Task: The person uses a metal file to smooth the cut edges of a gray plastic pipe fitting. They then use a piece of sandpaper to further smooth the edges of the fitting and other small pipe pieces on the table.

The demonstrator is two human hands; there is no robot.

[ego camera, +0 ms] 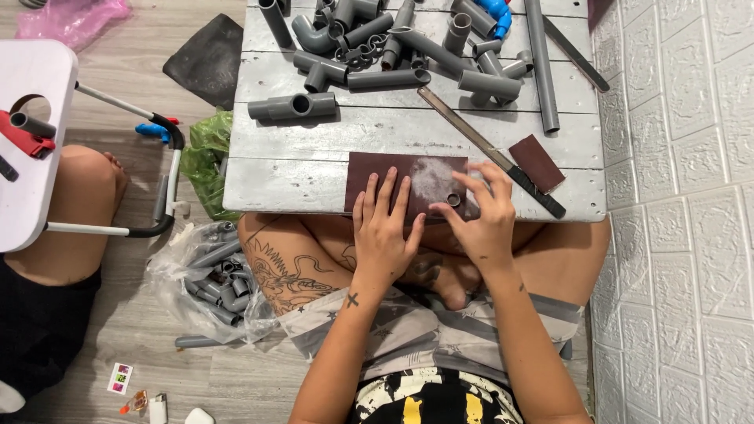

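**Kid:** What are my hands doing down there?

**Me:** I see my left hand (382,228) lying flat with its fingers spread on the big brown sandpaper sheet (408,182). It grips nothing; it just presses. I think that keeps the sheet from sliding on the bench (314,161).

**Kid:** And the other one?

**Me:** My right hand (481,216) pinches a small grey pipe ring (454,199) with its fingertips. The ring stands on the sheet, at about 3 o'clock from my left hand. There is a pale dusty patch on the sheet just above it, at 12 o'clock. Holding the ring end-down like that would let its edge rub flat.

**Kid:** What else is close?

**Me:** A long flat file (487,149) lies slanted at 1 o'clock from my right hand, almost touching it. A small sandpaper piece (536,162) sits by the file's dark handle. Both crowd my right hand on that side, so there is little room to slide that way.

**Kid:** And farther up?

**Me:** A heap of grey pipe pieces (393,47) fills the bench at 12 o'clock, with a long grey pipe (540,63) at 1 o'clock. They are well apart from the sheet. On the floor at 8 o'clock is a plastic bag of pipe pieces (208,275), and another person's knee (82,192) is at 9 o'clock.
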